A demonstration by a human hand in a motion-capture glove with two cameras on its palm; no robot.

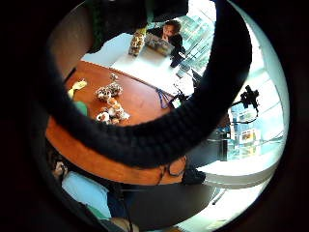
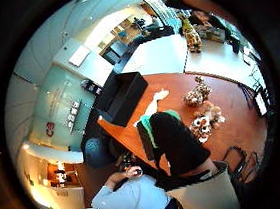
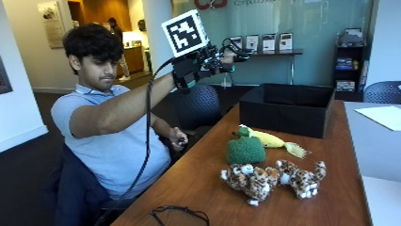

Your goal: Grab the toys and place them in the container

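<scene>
Spotted plush leopard toys, two lying together on wooden table, at 5 o'clock from black fabric container. Green knitted plush turtle just beside them at 11 o'clock; yellow plush banana touching turtle, nearest container. Black-gloved right hand raised high above table edge, well apart from all toys, holding nothing visible; finger spread: cannot tell.

Risks, judged:
- Leopards touch; grabbing one may drag other off.
- Long descent: hand may bump turtle.
- Cable loop near table edge could snag.

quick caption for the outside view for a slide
Gloved right hand raised above the table, holding nothing; spotted plush cats, green toy and black container wait below.
</scene>
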